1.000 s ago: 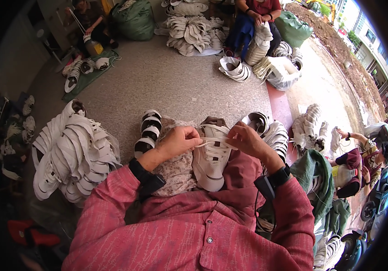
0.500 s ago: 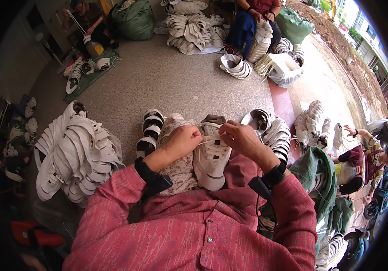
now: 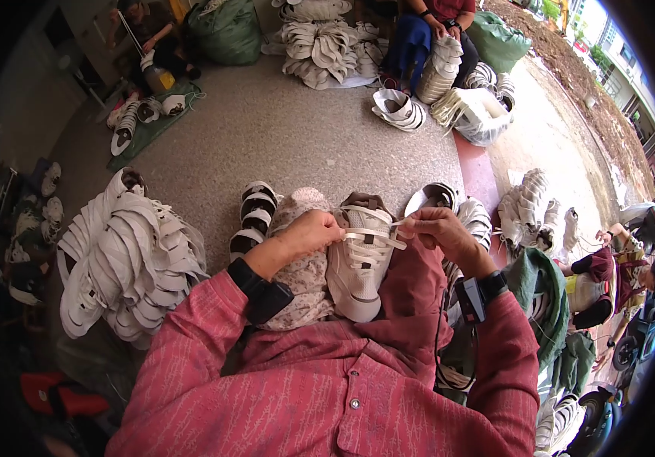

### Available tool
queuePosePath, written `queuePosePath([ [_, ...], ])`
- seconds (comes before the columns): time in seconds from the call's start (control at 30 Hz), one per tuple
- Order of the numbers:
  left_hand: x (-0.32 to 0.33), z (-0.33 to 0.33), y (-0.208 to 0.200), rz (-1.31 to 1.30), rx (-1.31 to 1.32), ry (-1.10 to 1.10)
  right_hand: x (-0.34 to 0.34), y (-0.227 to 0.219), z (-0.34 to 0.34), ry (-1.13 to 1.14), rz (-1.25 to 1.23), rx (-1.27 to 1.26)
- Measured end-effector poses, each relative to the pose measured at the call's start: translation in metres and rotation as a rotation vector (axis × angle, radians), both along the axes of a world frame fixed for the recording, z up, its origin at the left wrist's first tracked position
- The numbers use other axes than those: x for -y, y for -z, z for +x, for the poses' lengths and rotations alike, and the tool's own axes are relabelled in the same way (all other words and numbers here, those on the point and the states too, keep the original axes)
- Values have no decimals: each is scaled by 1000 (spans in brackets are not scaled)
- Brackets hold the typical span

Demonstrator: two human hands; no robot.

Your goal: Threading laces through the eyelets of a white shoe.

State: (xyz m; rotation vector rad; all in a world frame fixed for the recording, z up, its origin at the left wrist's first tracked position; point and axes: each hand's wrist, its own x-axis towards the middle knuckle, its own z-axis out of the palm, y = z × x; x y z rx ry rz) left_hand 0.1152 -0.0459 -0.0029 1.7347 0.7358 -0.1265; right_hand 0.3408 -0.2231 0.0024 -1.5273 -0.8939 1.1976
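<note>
Both hands (image 3: 308, 234) (image 3: 435, 232) grip white shoe's (image 3: 358, 263) laces (image 3: 373, 238).

Our left hand (image 3: 308, 232) covered the white shoe (image 3: 358, 263)'s inner side; we could not tell how our right hand (image 3: 438, 232) pinched the lace (image 3: 373, 238). Distant workers sat cropped.

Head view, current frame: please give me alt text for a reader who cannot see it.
A person in a pink shirt holds a white lace-up sneaker on their lap, the left hand pressing on its laces and the right hand pinching a lace end. A large stack of white shoe uppers lies on the speckled floor to the left.
</note>
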Motion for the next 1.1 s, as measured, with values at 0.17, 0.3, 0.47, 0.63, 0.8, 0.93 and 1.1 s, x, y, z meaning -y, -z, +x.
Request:
queuePosePath([
  [0.17,4,-5,6,1,99,-6,7,-5,-3,-35,1,-119],
  [0.3,3,-12,6,23,404,114,6,-2,-1,-19,115,-85],
  [0.47,8,-12,-3,290,410,200,12,-1,-1,-112,71,273],
  [0.63,11,-6,2,369,491,238,15,28,-8,0,117,386],
  [0.8,8,-6,3,339,504,235,7,33,-24,260,205,12],
  [0.93,5,-5,10,109,510,207,5,36,-26,349,225,-89],
  [1.1,8,-5,6,-37,398,163,6,31,-20,227,195,-142],
])
